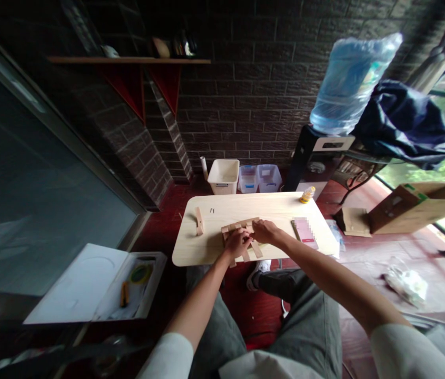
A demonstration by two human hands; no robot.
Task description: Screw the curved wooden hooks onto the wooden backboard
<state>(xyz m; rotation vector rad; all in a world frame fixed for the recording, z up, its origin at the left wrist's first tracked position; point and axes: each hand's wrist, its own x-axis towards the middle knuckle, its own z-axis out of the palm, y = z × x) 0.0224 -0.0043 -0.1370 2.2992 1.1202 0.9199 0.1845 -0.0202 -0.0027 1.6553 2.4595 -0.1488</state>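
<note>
A small light-brown piece made of flat wooden strips (230, 227) lies on the pale table (281, 208), with a long bar along its far side and several strips reaching to the near edge. My left hand (237, 242) rests over its middle, fingers curled in and pressed together near the strips; what they pinch is hidden. At the right end of the bar, my right hand (265, 231) is closed, its fingertips on the wood. The two hands nearly touch. One loose strip end (257, 249) shows below my fingers.
A separate wooden piece (199, 221) lies at the table's left. On the right are a pink pad (304, 231), partly blurred, and a small yellow-capped bottle (307, 195). Bins (224, 179) stand behind the table. An open white case (143, 284) sits at lower left.
</note>
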